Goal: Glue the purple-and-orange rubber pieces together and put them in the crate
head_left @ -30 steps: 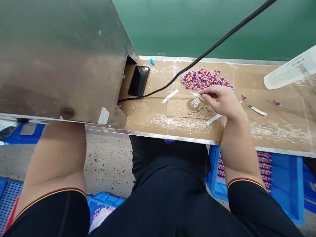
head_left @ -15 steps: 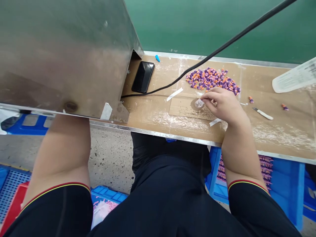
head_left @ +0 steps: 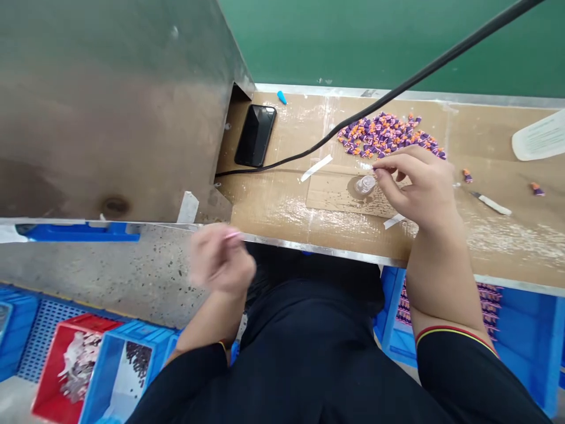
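My left hand [head_left: 223, 259], smeared by motion, is off the table's front edge with its fingers closed on a small pink piece [head_left: 232, 234]. Over the cardboard, my right hand [head_left: 417, 182] pinches a small dark purple piece [head_left: 375, 169] between thumb and forefinger; most of it is hidden. Just left of those fingertips stands a small clear glass pot [head_left: 365, 185] on a wet patch of a taped cardboard sheet [head_left: 331, 191]. Behind the right hand lies a pile of small purple and orange pieces [head_left: 384, 132].
A metal housing [head_left: 115, 118] fills the left, with a phone [head_left: 256, 135] beside it. A black cable [head_left: 326, 136] crosses the table. At right are a knife [head_left: 491, 203], two loose pieces and a white container [head_left: 541, 138]. Blue [head_left: 525, 330] and red bins [head_left: 48, 383] stand below.
My left hand has come out from under the metal housing, moving right with a pink piece. My right hand has drawn back from the glass pot, slightly right, holding a purple piece.
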`<state>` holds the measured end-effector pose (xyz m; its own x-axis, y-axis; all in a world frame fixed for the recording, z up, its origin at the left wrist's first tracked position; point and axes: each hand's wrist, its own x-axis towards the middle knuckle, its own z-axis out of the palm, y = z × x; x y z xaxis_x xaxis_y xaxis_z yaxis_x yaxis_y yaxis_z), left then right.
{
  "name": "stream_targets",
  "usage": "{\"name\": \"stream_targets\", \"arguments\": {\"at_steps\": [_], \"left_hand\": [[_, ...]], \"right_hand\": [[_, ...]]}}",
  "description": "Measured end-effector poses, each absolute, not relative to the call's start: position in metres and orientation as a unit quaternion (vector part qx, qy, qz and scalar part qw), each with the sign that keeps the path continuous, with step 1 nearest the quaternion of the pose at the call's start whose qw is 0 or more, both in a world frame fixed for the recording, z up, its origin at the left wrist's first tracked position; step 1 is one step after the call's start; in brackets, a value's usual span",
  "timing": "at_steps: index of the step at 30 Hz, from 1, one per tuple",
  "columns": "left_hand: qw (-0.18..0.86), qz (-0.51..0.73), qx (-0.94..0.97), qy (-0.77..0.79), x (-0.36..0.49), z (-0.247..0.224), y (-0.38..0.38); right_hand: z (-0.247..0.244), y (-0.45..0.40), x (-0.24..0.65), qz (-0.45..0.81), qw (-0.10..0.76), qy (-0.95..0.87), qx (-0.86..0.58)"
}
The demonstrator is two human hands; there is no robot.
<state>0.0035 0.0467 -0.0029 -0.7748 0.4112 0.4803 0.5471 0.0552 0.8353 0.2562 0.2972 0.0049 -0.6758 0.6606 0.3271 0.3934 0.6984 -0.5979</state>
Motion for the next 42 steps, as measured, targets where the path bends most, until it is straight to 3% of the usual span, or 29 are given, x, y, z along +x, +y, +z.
{"name": "stream_targets", "arguments": {"at_steps": [2, 4, 6, 9, 11, 15, 18, 32, 42], "left_hand": [[0.019, -0.626, -0.417, -0.659, 0.03, -0.027, 0.054], [-0.104, -0.641, -0.437, -0.622, 0.048, -0.035, 0.069], [-0.223, -0.654, -0.415, -0.591, 0.055, -0.032, 0.089], [-0.348, -0.662, -0.37, -0.552, 0.055, -0.023, 0.121], [-0.4, -0.658, -0.355, -0.53, 0.054, -0.02, 0.139], [-0.4, -0.639, -0.39, -0.528, 0.055, -0.018, 0.173], [-0.366, -0.634, -0.419, -0.537, 0.056, -0.019, 0.198], [-0.402, -0.702, -0.35, -0.472, 0.063, -0.027, 0.2], [-0.528, -0.715, -0.247, -0.385, 0.064, -0.02, 0.199]], "right_hand": [[0.006, 0.292, 0.256, 0.227, 0.344, -0.856, -0.312], [0.01, 0.288, 0.257, 0.196, 0.411, -0.829, -0.324], [0.016, 0.287, 0.259, 0.198, 0.384, -0.843, -0.32], [0.023, 0.29, 0.262, 0.234, 0.256, -0.887, -0.305], [0.024, 0.29, 0.261, 0.241, 0.279, -0.878, -0.305], [0.012, 0.284, 0.252, 0.293, 0.427, -0.807, -0.285], [0.003, 0.278, 0.244, 0.34, 0.474, -0.767, -0.269], [-0.006, 0.27, 0.227, 0.341, 0.438, -0.777, -0.298], [-0.016, 0.268, 0.221, 0.351, 0.499, -0.75, -0.254]]}}
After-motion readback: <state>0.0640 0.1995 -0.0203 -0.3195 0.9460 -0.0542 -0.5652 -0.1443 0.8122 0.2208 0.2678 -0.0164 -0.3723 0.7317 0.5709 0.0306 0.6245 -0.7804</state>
